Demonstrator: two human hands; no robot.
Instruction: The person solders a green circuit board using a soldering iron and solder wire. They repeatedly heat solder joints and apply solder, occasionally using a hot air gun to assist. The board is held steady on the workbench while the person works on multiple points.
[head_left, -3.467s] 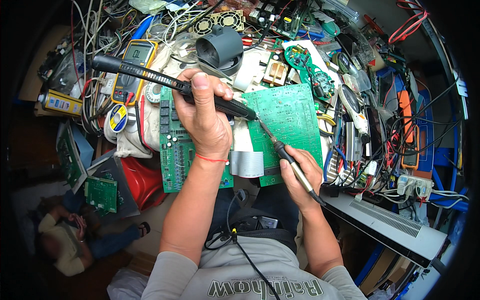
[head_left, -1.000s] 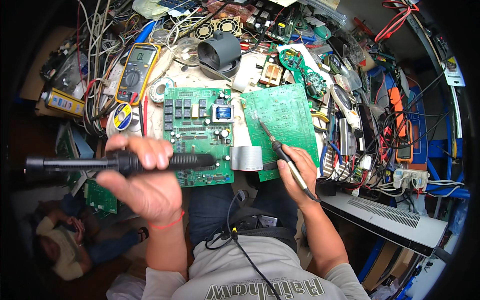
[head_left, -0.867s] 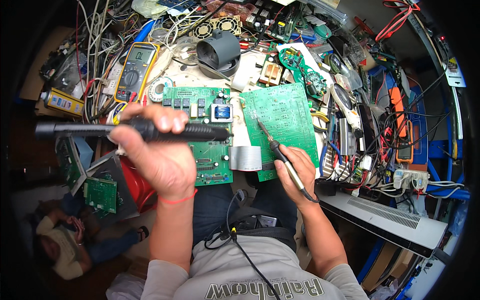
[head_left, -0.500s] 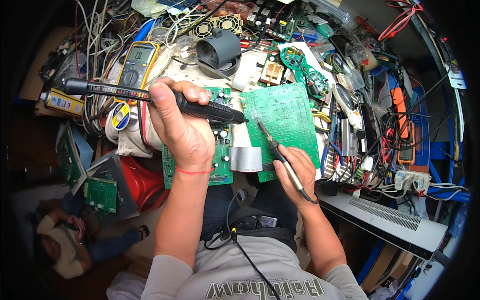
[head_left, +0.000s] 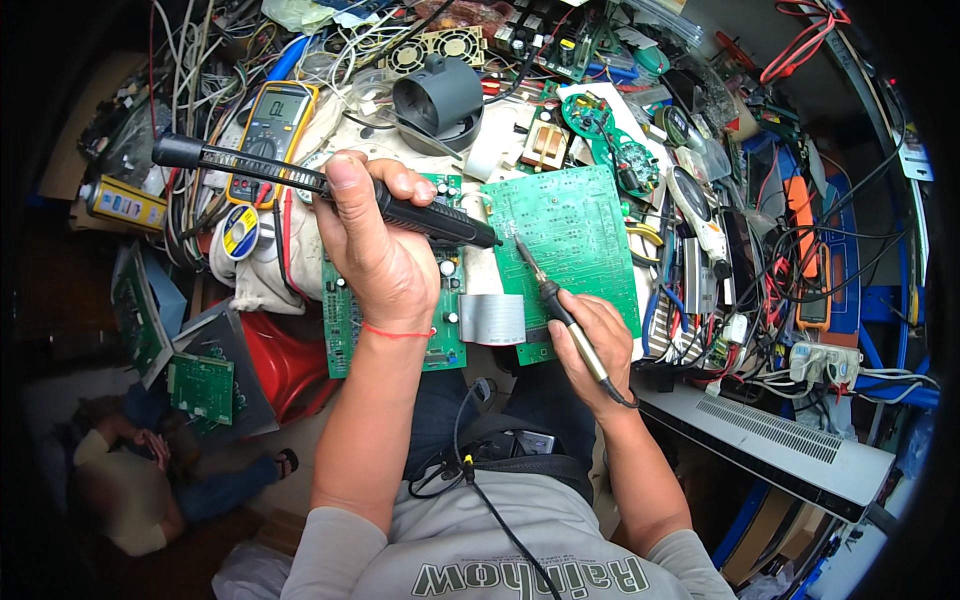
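Right hand (head_left: 605, 350) pinching soldering iron (head_left: 580, 347) pen-fashion, presumably for control over green board (head_left: 575, 260); left hand (head_left: 382, 250) wrapped round desoldering pump (head_left: 440, 222), nozzle (head_left: 497, 241) near iron's tip (head_left: 519, 242)

The desoldering pump (head_left: 440, 222) looks like black plastic, satin and ridged along its body; the soldering iron (head_left: 585, 348) has a dark matt grip and a smooth, metallic-looking sleeve. The green circuit board (head_left: 590, 240) is smooth with a faint sheen, the ribbon cable (head_left: 492, 318) smooth grey plastic. The cup-shaped holder (head_left: 448, 98) looks matt plastic, the red shell (head_left: 280, 365) glossy plastic, the shirt (head_left: 430, 530) matt cloth.
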